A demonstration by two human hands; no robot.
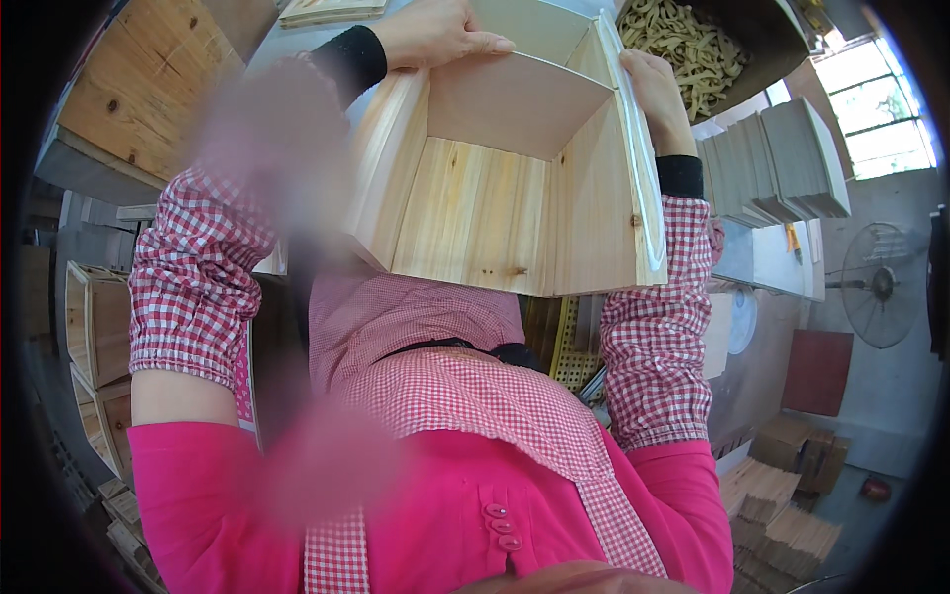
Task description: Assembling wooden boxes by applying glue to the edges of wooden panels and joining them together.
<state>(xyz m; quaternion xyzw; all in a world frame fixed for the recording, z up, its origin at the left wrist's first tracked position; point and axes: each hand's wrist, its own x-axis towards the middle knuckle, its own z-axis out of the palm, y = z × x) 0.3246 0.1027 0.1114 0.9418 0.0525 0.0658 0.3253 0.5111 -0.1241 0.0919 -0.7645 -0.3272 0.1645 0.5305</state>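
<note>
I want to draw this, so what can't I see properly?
All in the head view:
Wooden box: far end cut off by the top edge.
Left hand: partly cut off there too.
Left checked sleeve: partly hidden by a pink blur.
Window: outside washed out by brightness.
Fan: blades too small and faint.

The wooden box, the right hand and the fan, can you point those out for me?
Wooden box [475,213]: head view, on its inner plank panel.
Right hand [655,91]: head view, on the middle of the hand.
Fan [883,283]: head view, on the hub.
</note>
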